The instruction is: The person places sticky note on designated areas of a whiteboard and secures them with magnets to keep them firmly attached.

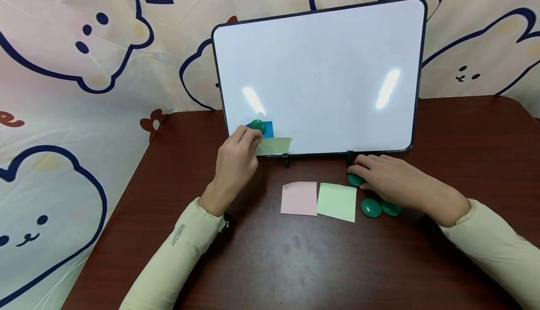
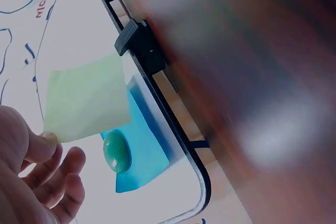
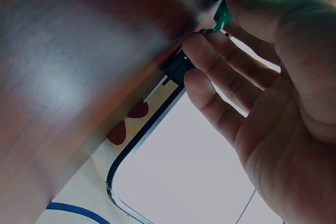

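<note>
My left hand (image 1: 238, 153) pinches a corner of a light green sticky note (image 2: 89, 100) between thumb and index finger. The note hangs in front of the whiteboard (image 1: 325, 75) at its lower left. Just beside it, a blue sticky note (image 2: 144, 150) is on the board under a round green magnet (image 2: 116, 151). Over the table, my right hand (image 1: 392, 181) holds another green magnet (image 1: 356, 180) between thumb and fingertips, close to the board's lower edge. Two more green magnets, one (image 1: 371, 207) in full view and one (image 1: 391, 208) partly covered by the hand, lie below it.
A pink sticky note (image 1: 299, 199) and a pale green one (image 1: 337, 201) lie side by side on the dark brown table (image 1: 287, 263). Black clips (image 1: 286, 161) hold the board's lower edge. Behind it hangs a cartoon-printed cloth (image 1: 177, 56).
</note>
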Motion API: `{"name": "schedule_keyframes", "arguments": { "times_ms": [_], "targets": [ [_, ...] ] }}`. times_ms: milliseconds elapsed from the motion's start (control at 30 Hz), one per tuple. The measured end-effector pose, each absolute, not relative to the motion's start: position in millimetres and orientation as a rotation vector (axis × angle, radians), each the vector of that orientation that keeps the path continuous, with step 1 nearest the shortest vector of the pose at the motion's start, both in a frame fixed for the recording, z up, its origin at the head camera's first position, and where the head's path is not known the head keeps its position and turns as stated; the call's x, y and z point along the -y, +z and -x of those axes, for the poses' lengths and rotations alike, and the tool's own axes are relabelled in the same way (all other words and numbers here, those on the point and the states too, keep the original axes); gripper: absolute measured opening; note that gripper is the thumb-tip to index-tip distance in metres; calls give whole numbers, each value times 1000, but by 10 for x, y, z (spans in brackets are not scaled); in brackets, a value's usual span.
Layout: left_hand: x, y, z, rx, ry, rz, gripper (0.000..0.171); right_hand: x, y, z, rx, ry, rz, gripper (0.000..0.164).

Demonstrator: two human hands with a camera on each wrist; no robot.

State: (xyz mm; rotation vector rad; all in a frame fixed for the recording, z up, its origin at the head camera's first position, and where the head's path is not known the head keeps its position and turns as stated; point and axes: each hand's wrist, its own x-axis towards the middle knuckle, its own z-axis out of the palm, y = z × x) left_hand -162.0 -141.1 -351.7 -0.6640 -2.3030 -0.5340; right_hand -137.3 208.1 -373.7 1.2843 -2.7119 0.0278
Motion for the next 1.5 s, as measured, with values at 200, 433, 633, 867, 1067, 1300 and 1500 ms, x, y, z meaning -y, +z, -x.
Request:
{"name": "schedule_keyframes", "arguments": {
  "times_ms": [200,433,633,867,1067,1300,1500],
  "targets": [
    [1306,-3527,1706,2335,-554,671,9,-2094,-3728,1366,2724,21,-1277,42],
    [1245,-3531,1826,2391,-627,622,7,-2091,-3717,1356,2746,13,-1268,41],
    [1205,-3519,1890,2429,-654,573,8,-2079,-3724,1354,2739,17,-1278,41],
    [1146,-3496,1959,2475,-662,529,9,-2071,-3720,1356,2738,25,-1271,41],
    [1098,-3473,2014,2483,-645,503,8,-2060,-3713,1357,2730,30,-1272,41],
    [1063,-3452,2063,2491,-609,468,9,-2050,-3706,1374,2716,66,-1272,40],
    [1035,-3466,2078,2511,-597,458,9,-2059,-3715,1396,2733,98,-1253,38]
  ]
}}
